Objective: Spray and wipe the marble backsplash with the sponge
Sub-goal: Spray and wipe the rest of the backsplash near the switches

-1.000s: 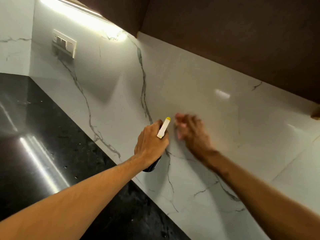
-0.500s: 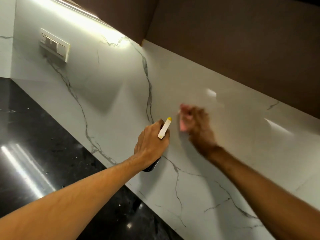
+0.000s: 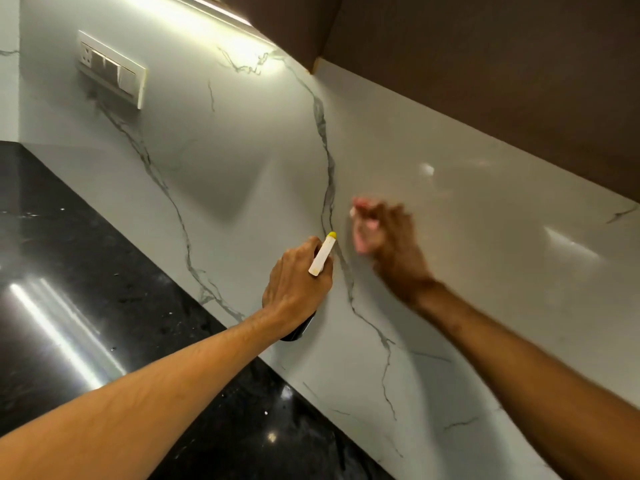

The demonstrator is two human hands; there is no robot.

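My left hand (image 3: pixel 298 282) grips the spray bottle (image 3: pixel 298 331), fingers closed around its neck; only the dark bottom of the body shows below my palm, and the white nozzle (image 3: pixel 322 255) with a yellow tip comes out above my knuckles. The long axis of the nozzle goes from lower left to upper right, and its tip is very near the marble backsplash (image 3: pixel 467 209), just at the grey vein (image 3: pixel 323 140) that runs down the stone. My right hand (image 3: pixel 394 251) is just beside the nozzle, on its right side and a little higher, against the marble. It is blurred, and at its fingers I see a pink patch that I take for the sponge (image 3: pixel 363 233); if the fingers curl around it or lie flat on it, I cannot tell. So the sponge lies to the right of the spray, and the right hand is the nearer one for the wide pale part under the brown upper cabinet (image 3: pixel 502 81). To the left, well apart, a switch plate (image 3: pixel 110 71) sits on the wall under the light strip (image 3: pixel 211 12); I think spray should not go there. The black countertop (image 3: pixel 86 271) lies below my left arm. Nothing stands between the two hands, but they are close, so a wiping stroke to the left could hit the nozzle
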